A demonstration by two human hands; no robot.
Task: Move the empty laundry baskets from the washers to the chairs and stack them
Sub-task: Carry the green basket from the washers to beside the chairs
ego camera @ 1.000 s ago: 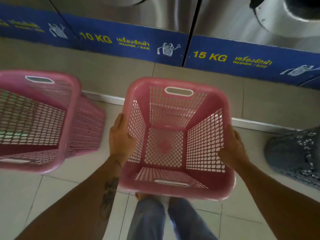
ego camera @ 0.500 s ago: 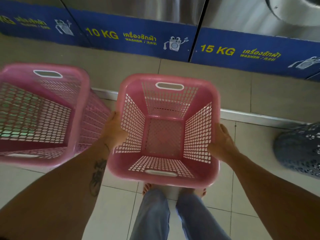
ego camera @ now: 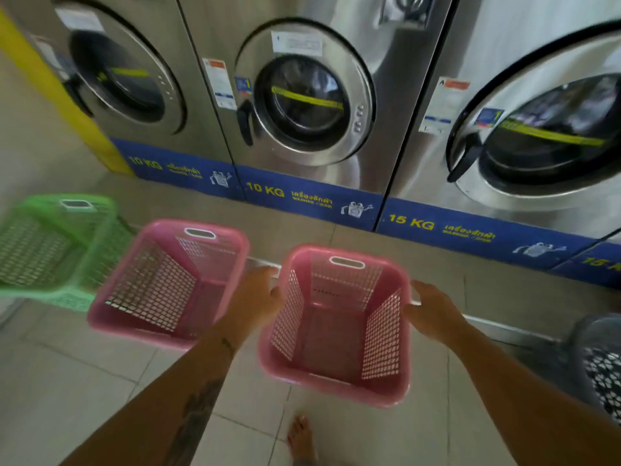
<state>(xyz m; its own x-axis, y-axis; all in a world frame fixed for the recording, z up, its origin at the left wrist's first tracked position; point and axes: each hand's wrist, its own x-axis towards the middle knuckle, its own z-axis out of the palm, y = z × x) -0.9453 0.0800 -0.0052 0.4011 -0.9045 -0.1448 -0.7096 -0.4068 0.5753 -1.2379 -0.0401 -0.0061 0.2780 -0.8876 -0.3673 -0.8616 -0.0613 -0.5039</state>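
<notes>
Both hands' grip on the pink basket (ego camera: 336, 331) looks released: left hand (ego camera: 258, 297) and right hand (ego camera: 433, 311) spread beside its rim

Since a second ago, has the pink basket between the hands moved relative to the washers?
Cannot tell. The camera tilted up, shifting everything; the pink basket keeps its place below the seam between the 10 KG label and 15 KG label.

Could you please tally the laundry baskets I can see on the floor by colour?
Pink baskets: 2, one between the hands and one to its left
Green basket: 1
Dark patterned basket: 1, cut off at the right edge
Total: 4
</notes>
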